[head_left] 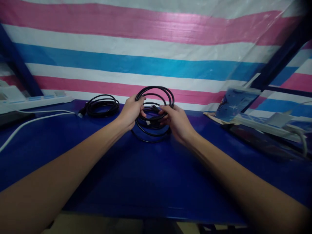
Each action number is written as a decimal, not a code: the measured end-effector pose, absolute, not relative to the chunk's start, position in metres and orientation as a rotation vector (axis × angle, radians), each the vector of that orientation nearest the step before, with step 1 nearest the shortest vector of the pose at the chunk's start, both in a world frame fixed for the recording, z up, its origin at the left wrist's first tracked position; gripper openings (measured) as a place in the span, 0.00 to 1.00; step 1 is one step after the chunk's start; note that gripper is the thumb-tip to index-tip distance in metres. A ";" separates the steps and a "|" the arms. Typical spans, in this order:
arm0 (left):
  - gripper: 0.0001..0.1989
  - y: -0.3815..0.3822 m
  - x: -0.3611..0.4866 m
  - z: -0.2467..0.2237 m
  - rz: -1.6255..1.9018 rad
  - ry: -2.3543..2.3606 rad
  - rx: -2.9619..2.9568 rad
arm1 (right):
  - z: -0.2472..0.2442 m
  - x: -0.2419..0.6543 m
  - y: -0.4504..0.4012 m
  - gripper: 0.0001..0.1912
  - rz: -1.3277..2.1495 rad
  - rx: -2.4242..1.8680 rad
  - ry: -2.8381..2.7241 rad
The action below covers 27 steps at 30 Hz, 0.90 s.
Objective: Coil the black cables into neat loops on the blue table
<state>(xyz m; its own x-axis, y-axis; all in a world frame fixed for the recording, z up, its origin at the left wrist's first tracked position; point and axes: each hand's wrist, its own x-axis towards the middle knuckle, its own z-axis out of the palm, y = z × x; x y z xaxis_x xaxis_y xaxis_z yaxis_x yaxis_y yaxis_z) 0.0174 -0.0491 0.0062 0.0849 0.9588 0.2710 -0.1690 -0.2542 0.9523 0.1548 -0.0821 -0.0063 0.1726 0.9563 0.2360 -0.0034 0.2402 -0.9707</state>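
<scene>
A loosely coiled black cable [156, 88] is held up between my two hands over the blue table [151, 178]. My left hand [133, 110] grips the left side of the loops, its fingers wrapped round them. On the right side, my right hand [176, 122] has its fingers closed on the same loops. More black loops and a connector show behind and below the held coil; whether they belong to the same cable I cannot tell. Left of my left hand, a second coiled black cable [103, 109] lies on the table, its plug end pointing left.
White power strips stand at the left [36, 101] and right [268, 125]. A white cord [26, 123] curves across the left side. At the right back is a blue cup [235, 104], with a dark flat object [255, 139] in front. A striped sheet [146, 68] hangs behind.
</scene>
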 end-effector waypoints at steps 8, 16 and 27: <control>0.14 -0.048 0.009 0.008 1.215 0.770 1.362 | 0.001 0.160 -0.086 0.03 1.179 -0.967 -1.080; 0.10 -0.052 0.026 -0.008 1.135 0.788 1.365 | 0.015 0.157 -0.096 0.03 1.267 -0.842 -0.879; 0.13 -0.073 0.046 -0.009 0.924 0.286 1.132 | 0.041 0.183 -0.098 0.12 1.027 -0.606 -0.684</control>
<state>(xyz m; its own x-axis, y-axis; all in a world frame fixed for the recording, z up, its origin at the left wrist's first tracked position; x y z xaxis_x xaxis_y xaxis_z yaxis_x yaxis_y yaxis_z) 0.0458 -0.0726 -0.0090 0.6122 0.7528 0.2420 -0.4848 0.1156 0.8669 0.1826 -0.0978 0.0408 0.3512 0.9093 0.2232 -0.5558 0.3943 -0.7318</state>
